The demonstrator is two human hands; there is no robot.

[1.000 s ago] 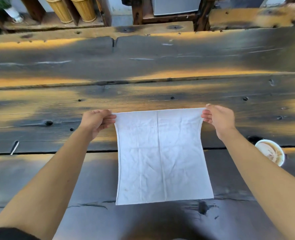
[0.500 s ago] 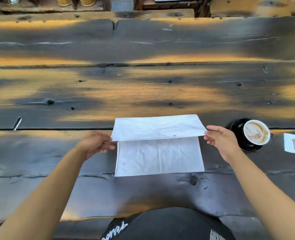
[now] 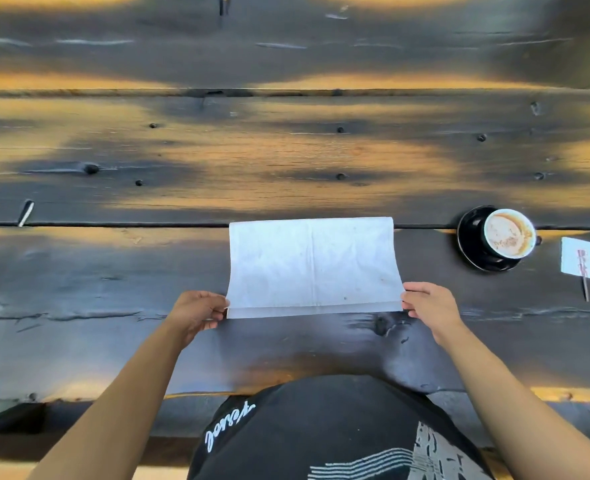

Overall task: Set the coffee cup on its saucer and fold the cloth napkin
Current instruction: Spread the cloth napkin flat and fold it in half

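Dark, weathered planks with amber patches formed the table, seen from above by a person seated at its near edge. The coffee cup was found standing on its black saucer, to the right of the work area and well apart from the napkin; that part of the task was judged complete.

The white cloth napkin lay flat near the table's front edge, folded once from back to front. The upper layer stopped just short of the lower one, so that a narrow strip of the lower layer was left showing along the near edge. The left hand was closed on the near left corner, and the right hand was closed on the near right corner, each with a pinch of thumb and fingers. The first fold was judged nearly laid; alignment of the edges and any further fold were still outstanding.

How many layers each pinch held could not be determined. The cup's handle was not visible. A white card near the right edge was cut off by the frame, and its marking could not be read.
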